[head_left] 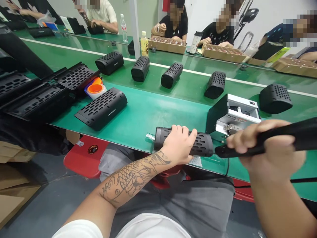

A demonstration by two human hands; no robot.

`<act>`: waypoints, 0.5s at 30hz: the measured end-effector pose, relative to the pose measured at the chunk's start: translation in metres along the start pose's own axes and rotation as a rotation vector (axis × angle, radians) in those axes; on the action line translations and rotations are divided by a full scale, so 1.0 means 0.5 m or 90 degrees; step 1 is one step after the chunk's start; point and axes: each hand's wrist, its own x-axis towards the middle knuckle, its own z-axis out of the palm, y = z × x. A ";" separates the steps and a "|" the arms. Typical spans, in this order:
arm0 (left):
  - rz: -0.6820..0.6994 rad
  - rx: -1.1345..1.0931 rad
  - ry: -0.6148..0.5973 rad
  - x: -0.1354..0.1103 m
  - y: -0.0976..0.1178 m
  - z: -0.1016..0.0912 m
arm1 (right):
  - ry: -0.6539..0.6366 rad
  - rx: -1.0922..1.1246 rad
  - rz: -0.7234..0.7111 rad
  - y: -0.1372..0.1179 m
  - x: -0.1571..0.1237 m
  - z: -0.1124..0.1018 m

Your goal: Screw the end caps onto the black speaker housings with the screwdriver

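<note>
A black casing with rows of slots (204, 142) lies on the green mat at the near table edge. My left hand (179, 142) is wrapped over its middle from above and holds it. In my right hand (269, 145), slightly blurred, is a long black part (302, 132) that runs out past the right edge; its exact kind I cannot make out. The rounded near end of that part is close to the casing's right end; whether they touch I cannot tell. Beyond my right hand stands a white and black bench machine (232, 112), resembling a tape dispenser.
Another slotted casing (104, 107) rests left on the mat, beside an orange tape roll (96, 87) and stacked black shells (37, 99). Several casings (172, 75) stand along the green conveyor (81, 62). Co-workers sit opposite behind brown trays (168, 44). A red stool (81, 157) is below.
</note>
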 end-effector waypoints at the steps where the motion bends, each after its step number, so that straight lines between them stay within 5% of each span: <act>1: -0.016 -0.001 0.001 0.000 0.008 0.001 | 0.073 -0.024 -0.042 0.011 0.021 -0.024; 3: -0.044 -0.011 -0.001 0.001 0.023 -0.001 | 0.227 -0.111 -0.160 0.042 0.067 -0.078; 5: -0.060 -0.033 -0.022 0.003 0.027 -0.012 | 0.296 -0.188 -0.242 0.077 0.103 -0.125; 10: -0.068 -0.135 -0.099 0.012 -0.032 -0.057 | 0.270 -0.200 -0.184 0.116 0.117 -0.159; 15: -0.145 -0.162 -0.099 0.018 -0.117 -0.057 | 0.280 -0.159 -0.116 0.071 0.080 -0.138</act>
